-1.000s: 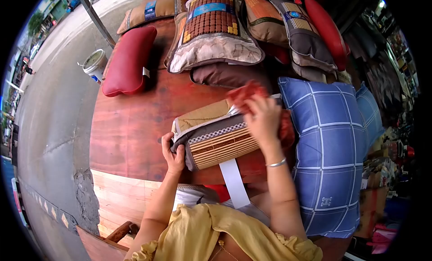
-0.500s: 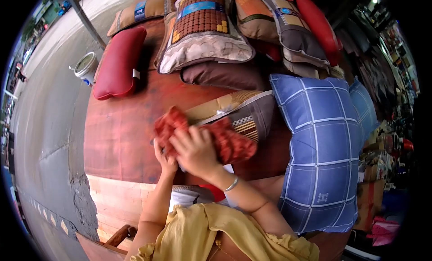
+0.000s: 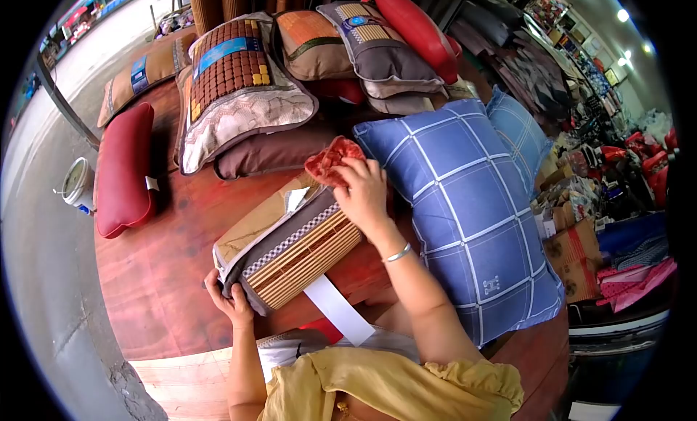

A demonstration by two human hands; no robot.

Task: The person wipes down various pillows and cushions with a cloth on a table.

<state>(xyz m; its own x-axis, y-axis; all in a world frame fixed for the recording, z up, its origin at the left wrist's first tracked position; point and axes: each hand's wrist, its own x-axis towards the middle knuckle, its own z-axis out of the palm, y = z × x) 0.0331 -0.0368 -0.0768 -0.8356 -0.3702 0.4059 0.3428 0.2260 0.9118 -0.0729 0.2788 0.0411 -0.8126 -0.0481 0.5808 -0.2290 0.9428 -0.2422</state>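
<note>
A small pillow (image 3: 301, 258) with a bamboo-slat panel, dark grey ends and a tan side lies at a slant in front of me. My left hand (image 3: 231, 301) grips its near left corner, thumb and fingers around the fabric. Over the pillow's far right end, my right hand (image 3: 363, 196) holds a crumpled red cloth (image 3: 334, 162), which seems to touch the fabric there. A white tag (image 3: 298, 201) shows on the tan side. From under the pillow's near edge a white strip (image 3: 339, 310) hangs toward my lap.
A large blue checked pillow (image 3: 472, 218) lies close on the right. Across the back are a beaded pillow (image 3: 229, 72), a dark brown pillow (image 3: 265, 151) and others. At the left of the reddish wooden table (image 3: 174, 276) lies a red bolster (image 3: 125, 170); a white bucket (image 3: 77, 185) stands beyond.
The red cloth, bunched between both hands before, is now in my right hand at the pillow's far end. My left hand has taken hold of the pillow's corner. The view has swung right.
</note>
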